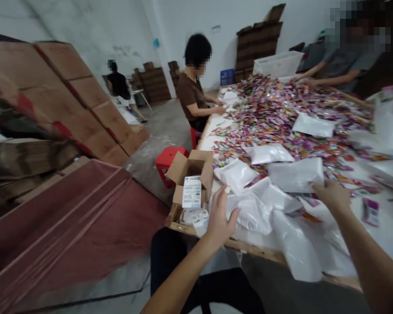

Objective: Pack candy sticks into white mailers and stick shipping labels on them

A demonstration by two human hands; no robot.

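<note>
My right hand (pixel 334 197) pinches the right end of a white plastic pouch (pixel 294 175), raised a little above the pile. My left hand (pixel 218 220) is open, thumb apart from the fingers, over the left edge of several other white pouches (pixel 249 213). Whether it touches them I cannot tell. Left of that hand, an open cardboard box (pixel 208 172) stands at the table corner with a printed white label sheet (pixel 191 192) against it. Another labelled white item (pixel 199 218) lies in front. Small colourful packets (pixel 268 104) are heaped across the table (pixel 212 126).
A person in a brown top (pixel 193 96) sits at the table's left side; another (pixel 350 65) reaches in from the far right. A red stool (pixel 172 157) stands beyond the box. Stacked cartons (pixel 62 96) and a reddish sheet-sided container (pixel 85 226) are at left.
</note>
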